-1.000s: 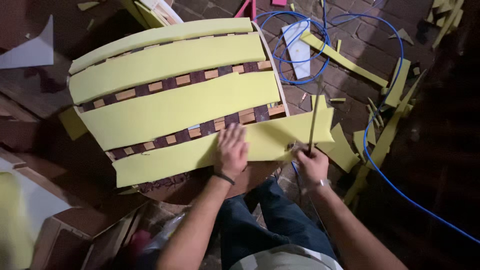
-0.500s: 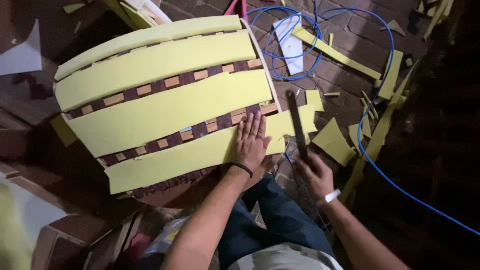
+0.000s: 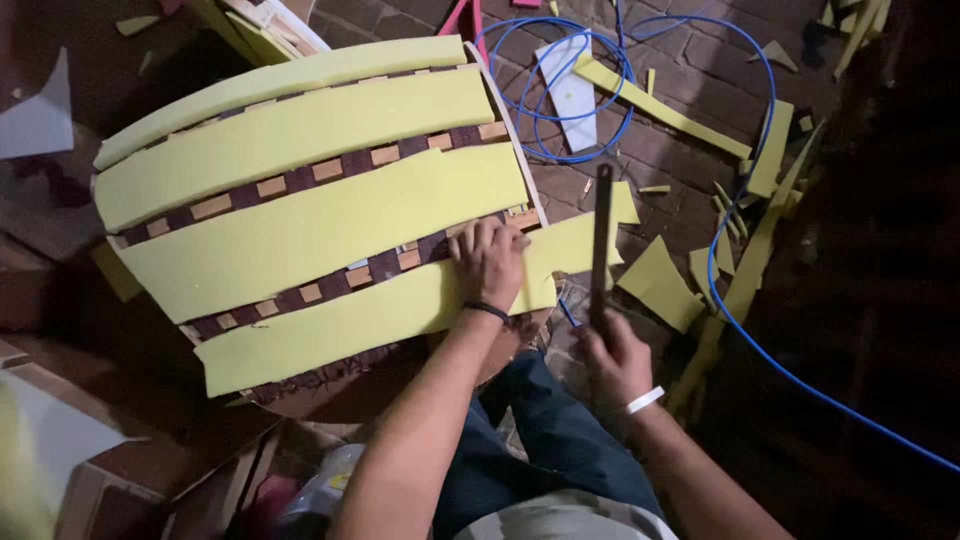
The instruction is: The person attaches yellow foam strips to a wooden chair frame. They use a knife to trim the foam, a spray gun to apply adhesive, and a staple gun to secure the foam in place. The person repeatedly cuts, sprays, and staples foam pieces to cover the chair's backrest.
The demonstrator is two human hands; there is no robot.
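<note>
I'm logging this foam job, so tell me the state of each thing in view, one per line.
Left hand: flat, pressing the bottom foam strip.
Right hand: gripping the blade.
Blade: upright, tip pointing away, off the foam.
Bottom foam strip: lying on the webbing, right end ragged.
Blue hose: coiled on the brick floor.
Foam scraps: scattered on the floor.

**Dim brick floor strewn with offcuts**

A dark reddish brick floor fills the far right, littered with yellow foam scraps. A coiled blue hose loops across it. Brown cardboard boxes sit near left. Light is low.
</note>
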